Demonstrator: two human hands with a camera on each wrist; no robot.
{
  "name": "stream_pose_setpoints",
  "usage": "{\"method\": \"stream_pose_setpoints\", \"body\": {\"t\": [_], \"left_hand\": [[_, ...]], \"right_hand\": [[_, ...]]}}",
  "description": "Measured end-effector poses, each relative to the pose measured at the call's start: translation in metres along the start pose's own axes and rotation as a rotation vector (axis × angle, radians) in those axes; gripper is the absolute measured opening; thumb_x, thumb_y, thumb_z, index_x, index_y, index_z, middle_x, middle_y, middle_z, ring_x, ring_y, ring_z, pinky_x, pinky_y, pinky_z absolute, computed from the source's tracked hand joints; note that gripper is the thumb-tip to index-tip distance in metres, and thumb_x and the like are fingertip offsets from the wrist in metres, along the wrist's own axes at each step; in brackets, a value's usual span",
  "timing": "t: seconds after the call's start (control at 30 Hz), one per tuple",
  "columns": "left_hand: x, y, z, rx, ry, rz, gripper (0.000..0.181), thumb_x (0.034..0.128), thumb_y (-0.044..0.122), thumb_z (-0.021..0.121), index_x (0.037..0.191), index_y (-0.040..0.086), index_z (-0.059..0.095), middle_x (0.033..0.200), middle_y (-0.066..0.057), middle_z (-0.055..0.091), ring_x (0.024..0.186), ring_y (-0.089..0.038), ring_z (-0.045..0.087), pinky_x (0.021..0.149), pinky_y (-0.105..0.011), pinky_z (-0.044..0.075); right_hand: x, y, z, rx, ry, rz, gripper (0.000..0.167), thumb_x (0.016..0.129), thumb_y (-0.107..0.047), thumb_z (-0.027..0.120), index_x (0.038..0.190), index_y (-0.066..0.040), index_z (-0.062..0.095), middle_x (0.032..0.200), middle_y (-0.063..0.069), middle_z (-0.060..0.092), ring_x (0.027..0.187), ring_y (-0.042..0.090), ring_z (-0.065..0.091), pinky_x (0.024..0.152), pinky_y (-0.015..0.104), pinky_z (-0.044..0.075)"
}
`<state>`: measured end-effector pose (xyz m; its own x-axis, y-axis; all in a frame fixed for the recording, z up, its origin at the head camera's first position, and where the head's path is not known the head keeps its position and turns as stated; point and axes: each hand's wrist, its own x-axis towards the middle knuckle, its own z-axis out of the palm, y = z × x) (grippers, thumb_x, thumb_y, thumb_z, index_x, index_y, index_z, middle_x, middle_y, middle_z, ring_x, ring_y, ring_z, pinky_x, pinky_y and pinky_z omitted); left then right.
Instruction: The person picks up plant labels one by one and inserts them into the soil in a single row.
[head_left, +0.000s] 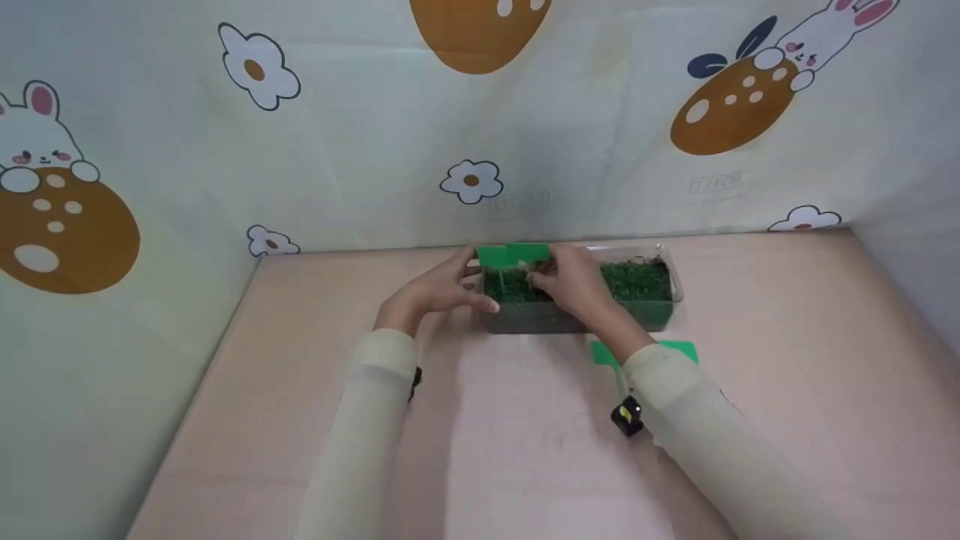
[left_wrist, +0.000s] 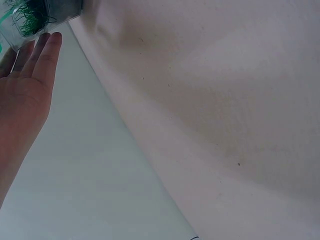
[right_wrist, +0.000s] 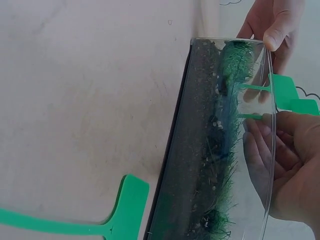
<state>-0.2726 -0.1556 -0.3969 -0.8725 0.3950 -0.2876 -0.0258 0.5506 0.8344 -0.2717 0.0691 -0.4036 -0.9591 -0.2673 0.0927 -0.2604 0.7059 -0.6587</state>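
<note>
A clear plastic planter box (head_left: 517,318) with dark soil and green grass (head_left: 636,280) stands near the back of the table. Two green T-shaped plant labels stand upright side by side in the grass near its left end. My right hand (head_left: 576,281) pinches the stem of the right-hand plant label (head_left: 527,252), whose stem reaches the grass. The left plant label (head_left: 491,257) stands between my hands, untouched as far as I see. My left hand (head_left: 442,287) rests against the box's left end, its fingers straight in the left wrist view and its thumb at the front corner.
Two more green plant labels lie on the table in front of the box: one (head_left: 604,352) beside my right forearm, another (head_left: 681,350) partly hidden by it. A patterned cloth wall (head_left: 360,150) rises right behind the box.
</note>
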Motion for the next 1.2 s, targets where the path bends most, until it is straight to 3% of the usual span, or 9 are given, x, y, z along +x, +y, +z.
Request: {"method": "stream_pose_setpoints", "body": {"t": [0.57,1.0,1.2], "left_hand": [[0.0012,-0.0039,0.0005,0.011,0.015,0.012,0.107,0.0779,0.022,0.086,0.159,0.032,0.017,0.167,0.004,0.021,0.153,-0.027,0.028,0.124,-0.048,0.029],[0.0016,-0.0027,-0.0003,-0.018,-0.001,0.017,0.104,0.0786,0.020,0.085,0.158,0.030,0.018,0.166,0.002,0.021,0.153,-0.026,0.028,0.124,-0.044,0.030],[0.0008,-0.0026,0.0006,-0.020,-0.003,0.006,0.104,0.0797,0.019,0.084,0.158,0.026,0.017,0.167,0.000,0.020,0.153,-0.027,0.027,0.124,-0.044,0.030]], "right_hand": [[-0.0003,0.0043,-0.0008,0.015,0.036,-0.028,0.019,0.095,-0.015,0.067,0.112,-0.006,0.068,0.103,0.016,0.073,0.095,0.029,0.071,0.085,0.046,0.060],[0.0006,0.0058,-0.0043,0.012,0.002,0.019,0.016,0.096,-0.016,0.066,0.106,-0.004,0.069,0.103,0.016,0.074,0.094,0.029,0.071,0.085,0.045,0.059],[-0.0007,0.0084,-0.0076,0.058,0.001,0.022,0.020,0.097,-0.015,0.065,0.113,-0.004,0.067,0.104,0.015,0.074,0.096,0.028,0.072,0.085,0.044,0.060]]}}
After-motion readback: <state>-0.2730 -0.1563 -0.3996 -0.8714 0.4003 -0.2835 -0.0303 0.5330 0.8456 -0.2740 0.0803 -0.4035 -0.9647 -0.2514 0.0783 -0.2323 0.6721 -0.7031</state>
